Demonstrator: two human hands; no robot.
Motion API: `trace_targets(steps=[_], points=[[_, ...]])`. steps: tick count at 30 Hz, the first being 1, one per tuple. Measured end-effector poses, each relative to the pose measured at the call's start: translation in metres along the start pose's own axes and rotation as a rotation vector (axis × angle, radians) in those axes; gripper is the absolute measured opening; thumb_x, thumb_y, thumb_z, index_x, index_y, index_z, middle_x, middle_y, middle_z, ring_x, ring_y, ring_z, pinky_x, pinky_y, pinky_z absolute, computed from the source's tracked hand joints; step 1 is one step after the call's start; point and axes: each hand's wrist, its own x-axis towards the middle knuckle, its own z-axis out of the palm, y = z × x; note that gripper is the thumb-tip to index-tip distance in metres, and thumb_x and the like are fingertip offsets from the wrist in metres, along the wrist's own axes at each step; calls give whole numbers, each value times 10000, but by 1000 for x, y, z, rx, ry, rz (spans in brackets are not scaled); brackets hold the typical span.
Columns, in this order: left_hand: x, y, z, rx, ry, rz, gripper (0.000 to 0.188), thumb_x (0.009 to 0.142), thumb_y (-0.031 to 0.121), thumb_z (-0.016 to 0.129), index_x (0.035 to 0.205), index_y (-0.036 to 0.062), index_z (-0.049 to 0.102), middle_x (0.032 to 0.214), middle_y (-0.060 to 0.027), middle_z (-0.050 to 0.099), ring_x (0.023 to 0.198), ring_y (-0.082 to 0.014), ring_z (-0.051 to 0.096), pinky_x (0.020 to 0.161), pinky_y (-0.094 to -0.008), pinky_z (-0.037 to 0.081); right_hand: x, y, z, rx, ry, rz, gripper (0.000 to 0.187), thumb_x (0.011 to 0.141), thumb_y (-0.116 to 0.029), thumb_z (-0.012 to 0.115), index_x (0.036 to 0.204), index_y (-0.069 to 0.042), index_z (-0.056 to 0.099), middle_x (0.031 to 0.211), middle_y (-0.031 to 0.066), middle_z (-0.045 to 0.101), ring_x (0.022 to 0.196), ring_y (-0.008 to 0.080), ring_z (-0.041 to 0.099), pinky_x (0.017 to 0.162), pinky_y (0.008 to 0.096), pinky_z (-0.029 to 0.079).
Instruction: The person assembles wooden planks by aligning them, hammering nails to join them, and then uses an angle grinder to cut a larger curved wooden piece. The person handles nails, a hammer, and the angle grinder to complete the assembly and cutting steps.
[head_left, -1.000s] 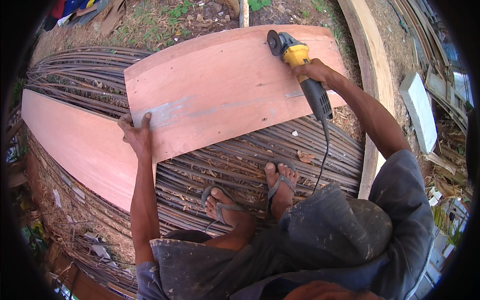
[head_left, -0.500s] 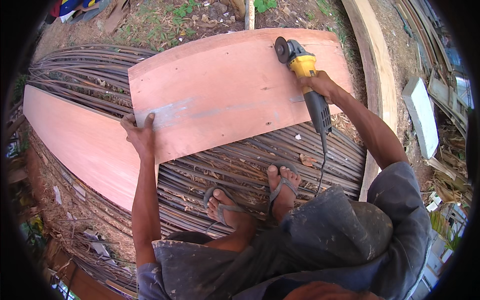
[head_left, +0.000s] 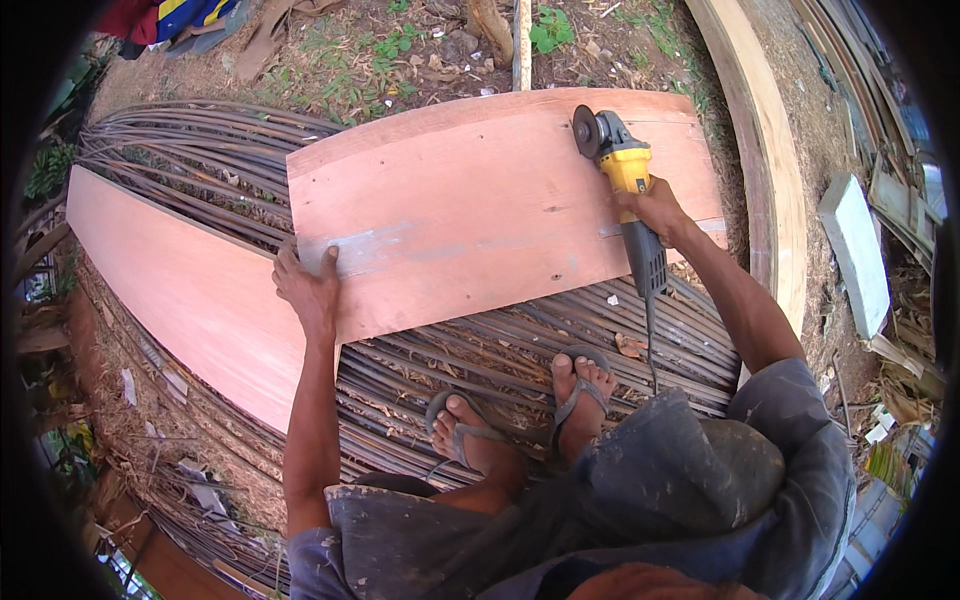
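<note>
A pinkish plywood board [head_left: 450, 240] lies across a bundle of steel bars in front of me. My left hand [head_left: 308, 288] is closed on its left edge near the corner, thumb on the top face and fingers around the edge. In my right hand [head_left: 655, 210] is a yellow and black angle grinder [head_left: 627, 170], gripped around its body. The grinder's dark disc [head_left: 588, 131] points away from me, over the far right part of the board; I cannot tell whether it touches the wood. Its cable [head_left: 651, 330] runs back toward my knee.
A second plywood sheet [head_left: 180, 285] lies at the left, partly on the steel bars [head_left: 200, 140]. Beyond the board's right end runs a long timber beam [head_left: 765, 150]. A white block [head_left: 855, 255] stands farther right. My sandalled feet [head_left: 475, 440] rest on the bars.
The whole scene has shifted a little right and down in the view. Both hands keep their holds, and the grinder stays at about the same place over the board.
</note>
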Motion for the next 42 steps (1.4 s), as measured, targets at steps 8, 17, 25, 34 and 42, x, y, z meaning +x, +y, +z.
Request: trace_targets(steps=[8,17,25,34,42], points=[[-60,103,7,62,-424,760,924,673,415,853,1439,119,431,1547,-192,285,1432,-404,248,1138,-608,198,-8,10,-10,5,6,-10,344,796,-172,717,1063,27,632,892,77,659,771,153,634,654,322,511],[-89,130,50,156,-698,1011,1030,681,578,773,1529,189,336,1612,-162,212,1502,-357,154,1185,-611,103,-11,7,-16,19,-70,31,383,783,-175,733,1086,35,627,891,87,658,755,164,632,637,331,514],[-91,129,48,163,-676,993,971,711,559,763,1518,191,368,1615,-133,231,1503,-342,169,1186,-616,71,-8,-1,-12,-11,-67,80,389,784,-184,737,1079,45,633,879,100,656,753,173,638,631,334,514],[-94,128,51,226,-637,977,962,720,582,746,1523,227,353,1616,-112,224,1497,-366,154,1137,-681,133,-19,-5,-11,-51,-56,98,424,759,-189,746,1067,79,633,892,130,669,721,191,650,586,344,514],[-95,127,53,191,-635,977,961,702,557,772,1510,216,380,1608,-123,239,1487,-381,176,1119,-690,152,-17,-14,-12,-92,-60,130,453,739,-206,750,1063,88,631,893,134,665,741,202,650,608,354,512]])
